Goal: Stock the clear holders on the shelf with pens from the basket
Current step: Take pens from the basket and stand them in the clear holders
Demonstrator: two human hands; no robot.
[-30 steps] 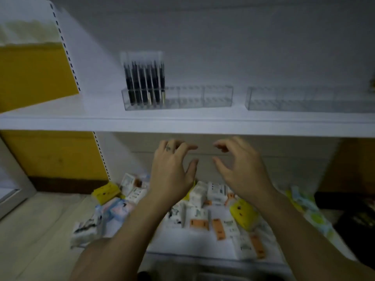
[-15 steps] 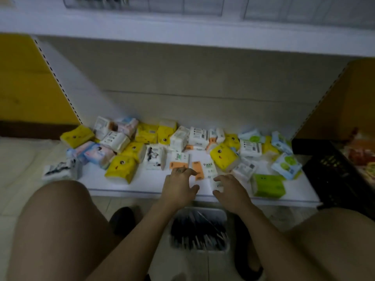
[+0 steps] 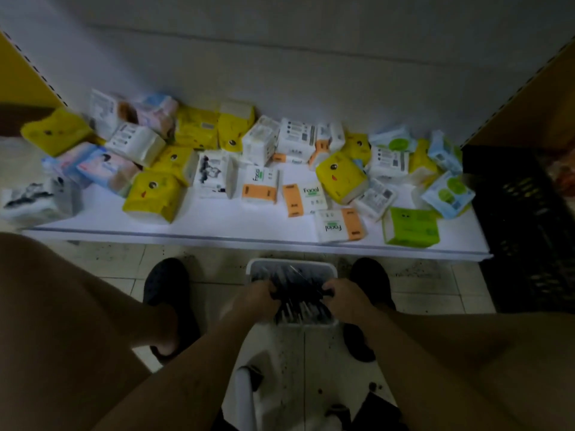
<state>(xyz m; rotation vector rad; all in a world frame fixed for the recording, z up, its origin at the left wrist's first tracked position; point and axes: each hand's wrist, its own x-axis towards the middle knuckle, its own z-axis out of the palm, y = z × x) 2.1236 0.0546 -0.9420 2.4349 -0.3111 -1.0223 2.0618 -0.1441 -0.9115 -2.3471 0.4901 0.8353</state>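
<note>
A white basket (image 3: 292, 265) stands on the tiled floor between my two feet, filled with several black pens (image 3: 297, 292). My left hand (image 3: 256, 301) is down in its left side with fingers curled over the pens. My right hand (image 3: 347, 301) is in its right side, fingers curled around pens too. The clear holders on the upper shelf are out of view.
A low white shelf (image 3: 217, 227) just beyond the basket carries several tissue packs (image 3: 152, 194). A black crate (image 3: 525, 231) stands at the right. My knees and dark shoes (image 3: 168, 284) flank the basket. A white object (image 3: 245, 396) lies on the floor near me.
My view has dropped from the upper shelf with the holders to the floor. Both hands came down from in front of the shelf into the basket and closed on the pens.
</note>
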